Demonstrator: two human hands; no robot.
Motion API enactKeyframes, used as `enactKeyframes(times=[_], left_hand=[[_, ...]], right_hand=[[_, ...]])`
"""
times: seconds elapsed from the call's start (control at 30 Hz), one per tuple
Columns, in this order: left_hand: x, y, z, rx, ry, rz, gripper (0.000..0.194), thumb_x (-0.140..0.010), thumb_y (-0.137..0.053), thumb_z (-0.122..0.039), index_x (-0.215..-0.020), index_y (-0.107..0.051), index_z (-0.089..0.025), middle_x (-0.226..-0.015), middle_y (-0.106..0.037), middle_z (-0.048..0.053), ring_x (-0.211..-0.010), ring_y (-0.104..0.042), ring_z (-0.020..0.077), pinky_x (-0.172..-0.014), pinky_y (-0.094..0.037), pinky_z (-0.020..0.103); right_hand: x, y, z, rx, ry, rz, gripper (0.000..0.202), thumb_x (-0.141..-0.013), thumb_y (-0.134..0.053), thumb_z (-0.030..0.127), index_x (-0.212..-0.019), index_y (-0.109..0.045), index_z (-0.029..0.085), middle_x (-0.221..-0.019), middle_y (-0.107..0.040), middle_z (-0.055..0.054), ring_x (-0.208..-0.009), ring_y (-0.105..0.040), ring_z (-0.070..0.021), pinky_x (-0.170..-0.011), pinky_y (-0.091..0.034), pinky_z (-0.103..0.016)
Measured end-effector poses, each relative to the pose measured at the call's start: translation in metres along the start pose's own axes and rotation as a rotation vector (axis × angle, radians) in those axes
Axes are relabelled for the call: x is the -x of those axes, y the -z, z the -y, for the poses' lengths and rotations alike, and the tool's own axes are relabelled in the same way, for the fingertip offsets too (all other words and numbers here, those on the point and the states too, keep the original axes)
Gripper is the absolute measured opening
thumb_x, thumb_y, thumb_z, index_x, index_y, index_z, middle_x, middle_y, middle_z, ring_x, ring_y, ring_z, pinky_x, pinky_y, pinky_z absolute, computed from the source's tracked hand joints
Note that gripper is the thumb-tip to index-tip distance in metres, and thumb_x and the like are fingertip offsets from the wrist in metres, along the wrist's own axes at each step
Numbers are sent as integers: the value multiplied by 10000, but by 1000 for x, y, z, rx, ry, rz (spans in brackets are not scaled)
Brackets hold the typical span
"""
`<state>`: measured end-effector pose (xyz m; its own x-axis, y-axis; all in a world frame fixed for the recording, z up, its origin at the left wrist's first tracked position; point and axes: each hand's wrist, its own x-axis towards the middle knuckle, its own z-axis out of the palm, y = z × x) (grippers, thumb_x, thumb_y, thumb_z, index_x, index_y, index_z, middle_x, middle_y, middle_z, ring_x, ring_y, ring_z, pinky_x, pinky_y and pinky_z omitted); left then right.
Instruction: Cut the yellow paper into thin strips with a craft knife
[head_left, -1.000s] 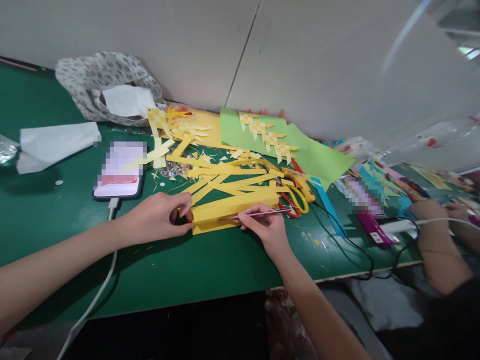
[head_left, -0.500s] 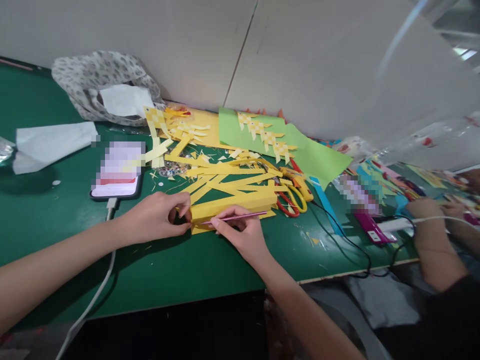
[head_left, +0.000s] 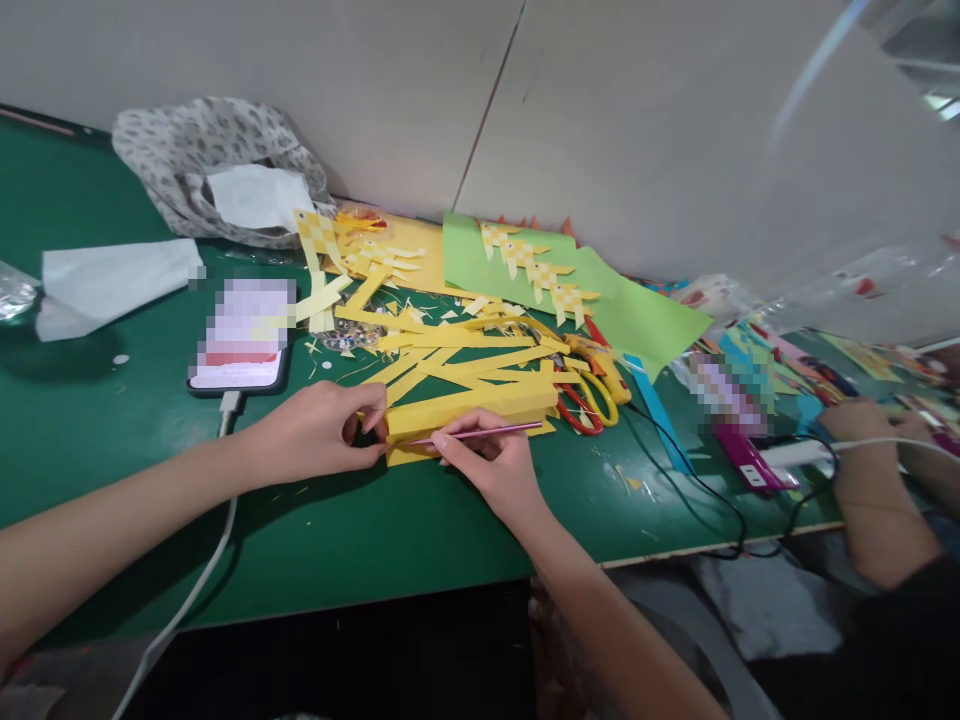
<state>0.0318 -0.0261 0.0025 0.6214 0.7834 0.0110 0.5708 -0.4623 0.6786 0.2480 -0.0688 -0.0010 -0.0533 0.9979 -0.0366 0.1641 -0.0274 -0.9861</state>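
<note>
I count one slender pink tool [head_left: 499,432], one phone [head_left: 244,345] at left, one spotted bag [head_left: 161,160], four checkered cutouts [head_left: 537,279] on green paper [head_left: 637,315]; yellow strips [head_left: 465,342], overlapping, probably exceed five.

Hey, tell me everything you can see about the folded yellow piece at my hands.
The folded yellow piece looks like plain paper or thin card, creased lengthwise into a long, narrow form. It lies on the green table, in front of loose yellow strips. The left hand pinches its left end; the right hand holds a slim pink tool along its front.
</note>
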Motion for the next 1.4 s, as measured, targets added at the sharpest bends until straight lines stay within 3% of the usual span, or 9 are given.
enactKeyframes(times=[0.2,0.37,0.67,0.8,1.13,1.4], left_hand=[[0,0,-1,-2,16,-10,292,-734,-576,-283,-658,-301,-220,-540,-442,-79,-458,-438,77,-451,-298,199],[0,0,-1,21,2,-9,307,-748,-566,-281,-664,-276,-220,-570,-472,-75,-462,-436,69,-456,-307,195],[1,1,0,-3,-3,-2,303,-753,-559,-282,-664,-276,-221,-578,-465,-75,-468,-418,73,-466,-280,212],[1,1,-1,-16,4,-4,288,-751,-553,-291,-660,-289,-221,-552,-441,-75,-469,-422,82,-466,-277,214],[1,0,-1,-26,26,6,280,-743,-558,-293,-664,-300,-217,-545,-412,-79,-476,-399,80,-476,-265,210],[0,0,0,-5,36,16,282,-745,-568,-284,-666,-306,-216,-554,-410,-82,-482,-409,74,-481,-292,196]], right_hand=[[-2,24,-6,-14,-7,-35,213,-678,-785,346,-695,-642,190,-667,-714,-38,-665,-704,-205,-614,-557,-306],[-2,42,-11,-3,25,-111,235,-657,-796,362,-669,-635,191,-597,-692,-16,-536,-652,-166,-538,-541,-288],[0,7,-2,-13,46,10,171,-702,-764,326,-688,-640,207,-673,-686,-10,-601,-662,-164,-600,-539,-297],[0,0,0,-16,21,26,183,-701,-761,339,-689,-632,210,-683,-690,-17,-630,-675,-181,-605,-542,-310],[-1,1,-1,-12,34,25,157,-702,-759,293,-679,-637,197,-674,-695,-23,-625,-683,-179,-600,-540,-295],[-4,33,-11,-38,19,-57,195,-674,-791,318,-679,-648,187,-649,-718,-32,-609,-686,-179,-586,-546,-282]])
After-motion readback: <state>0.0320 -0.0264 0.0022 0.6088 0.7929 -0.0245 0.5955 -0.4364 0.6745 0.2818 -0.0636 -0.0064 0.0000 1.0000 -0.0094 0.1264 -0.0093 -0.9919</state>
